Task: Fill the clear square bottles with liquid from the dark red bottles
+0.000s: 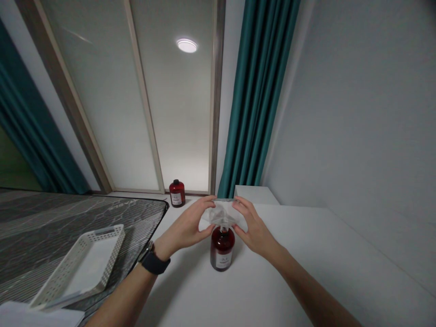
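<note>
Glossy bottle (222, 249), crinkled clear plastic film (221, 212)

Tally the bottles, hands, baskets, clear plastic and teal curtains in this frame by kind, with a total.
Red bottles: 2, near bottle, far bottle
Hands: 2, left hand, right hand
White basket: 1
Clear plastic: 1 piece, between the hands
Teal curtains: 2, left curtain, right curtain
Total: 8

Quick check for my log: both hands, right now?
Left hand: fingers curled, holding one side of the clear, thin plastic piece above the dark red, round bottle.
Right hand: fingers curled, holding its other side.
</note>
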`<state>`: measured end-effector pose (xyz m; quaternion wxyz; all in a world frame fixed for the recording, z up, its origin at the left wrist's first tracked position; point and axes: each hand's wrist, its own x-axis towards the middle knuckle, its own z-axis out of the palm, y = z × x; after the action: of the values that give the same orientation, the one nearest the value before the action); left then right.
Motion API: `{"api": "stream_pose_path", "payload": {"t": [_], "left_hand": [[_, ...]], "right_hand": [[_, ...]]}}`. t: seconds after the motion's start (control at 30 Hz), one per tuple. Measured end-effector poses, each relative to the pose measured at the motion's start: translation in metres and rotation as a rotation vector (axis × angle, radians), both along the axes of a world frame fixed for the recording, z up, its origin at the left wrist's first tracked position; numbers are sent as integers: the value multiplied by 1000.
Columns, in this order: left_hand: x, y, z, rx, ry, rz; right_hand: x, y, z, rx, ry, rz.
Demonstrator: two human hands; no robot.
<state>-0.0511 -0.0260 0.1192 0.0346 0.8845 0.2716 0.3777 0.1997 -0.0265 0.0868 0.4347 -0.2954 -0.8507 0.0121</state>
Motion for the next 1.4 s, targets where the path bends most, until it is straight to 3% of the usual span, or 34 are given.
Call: {"api": "stream_pose_path", "payload": {"t": [1.4], "left_hand": [[-2,-4,2,95,74,29]], "right_hand": [[0,3,-5,38,16,18]]}}
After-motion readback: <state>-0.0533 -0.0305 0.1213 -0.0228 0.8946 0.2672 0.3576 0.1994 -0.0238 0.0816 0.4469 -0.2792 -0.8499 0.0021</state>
